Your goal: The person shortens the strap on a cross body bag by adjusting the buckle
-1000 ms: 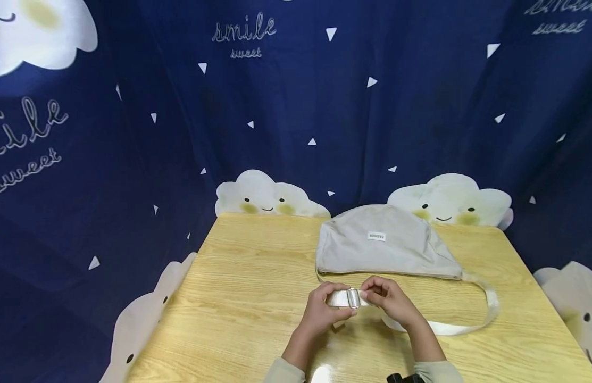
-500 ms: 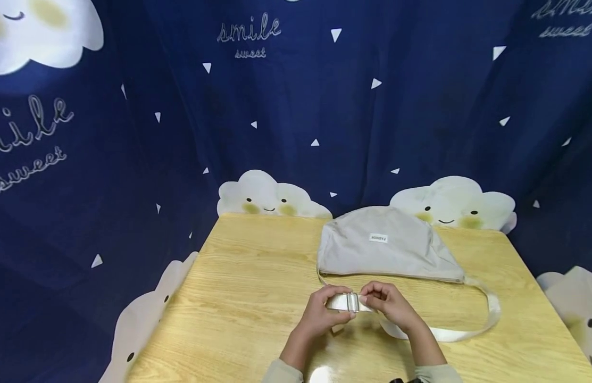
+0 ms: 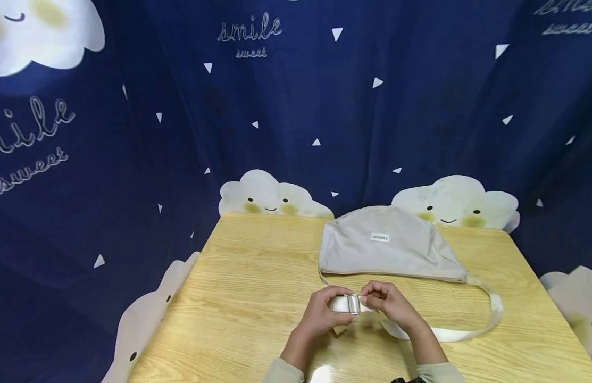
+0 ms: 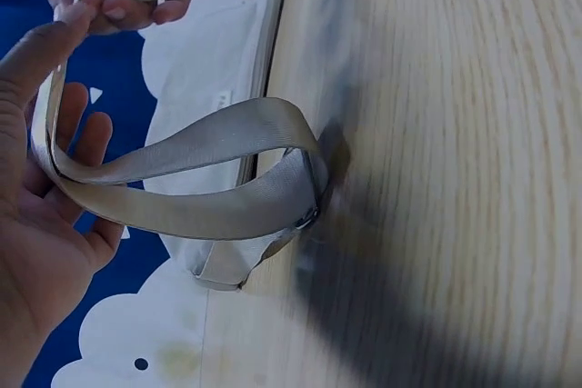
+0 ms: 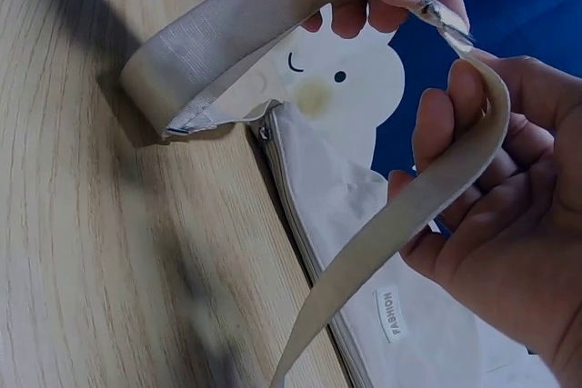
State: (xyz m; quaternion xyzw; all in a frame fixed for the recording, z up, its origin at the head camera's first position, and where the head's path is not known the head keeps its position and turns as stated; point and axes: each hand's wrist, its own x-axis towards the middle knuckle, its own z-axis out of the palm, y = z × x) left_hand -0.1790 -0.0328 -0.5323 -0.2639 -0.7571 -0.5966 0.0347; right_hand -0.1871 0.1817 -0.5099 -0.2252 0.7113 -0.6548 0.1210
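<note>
Hardly any motion vs the earlier frame, just a slight head-view shift. Left hand (image 3: 319,310) grips the strap (image 3: 340,304) at the metal buckle (image 3: 354,304); right hand (image 3: 390,302) pinches the strap just beside the buckle. Pale bag (image 3: 396,252) lies on the wooden table (image 3: 257,276), beyond both hands; strap loops out from its right end. Blue cloud-print curtain (image 3: 296,106) behind.

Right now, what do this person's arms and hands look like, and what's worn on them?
The left hand and right hand wear no gloves. The left sleeve and right sleeve look pale beige and plain, ending short of the wrists. A black object shows beside the right cuff, too cut off to identify.
</note>
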